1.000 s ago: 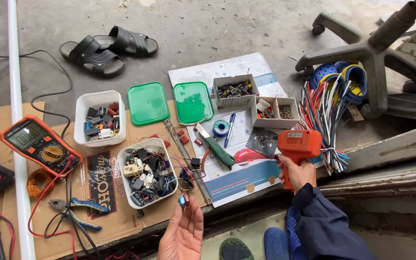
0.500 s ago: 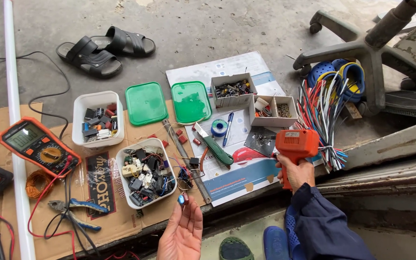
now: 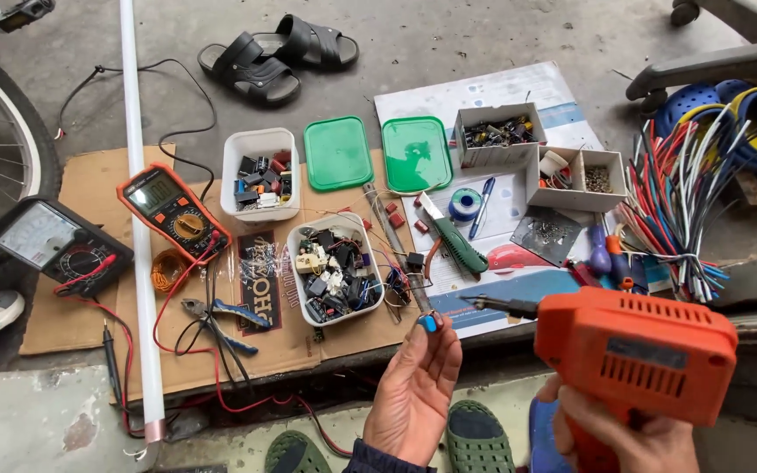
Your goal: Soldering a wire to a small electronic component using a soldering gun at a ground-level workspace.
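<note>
So far only the pick-up looks done: left hand (image 3: pixel 413 394), lower centre of frame, pinches a small blue component (image 3: pixel 430 322) between thumb and fingers (image 3: pixel 445 337), raised just above the cardboard edge. Right hand (image 3: pixel 624 429), lower right, is wrapped tight round the handle of an orange soldering gun (image 3: pixel 637 350); its dark tip (image 3: pixel 497 304) points left, near the component, not touching. No contact yet, so the joining or heating looks still ahead. Component is tiny, rounded, glossy blue; leads too small to tell. Just above it sits a white tub of mixed parts (image 3: pixel 335 270); an orange multimeter (image 3: pixel 173 210) lies at left.
</note>
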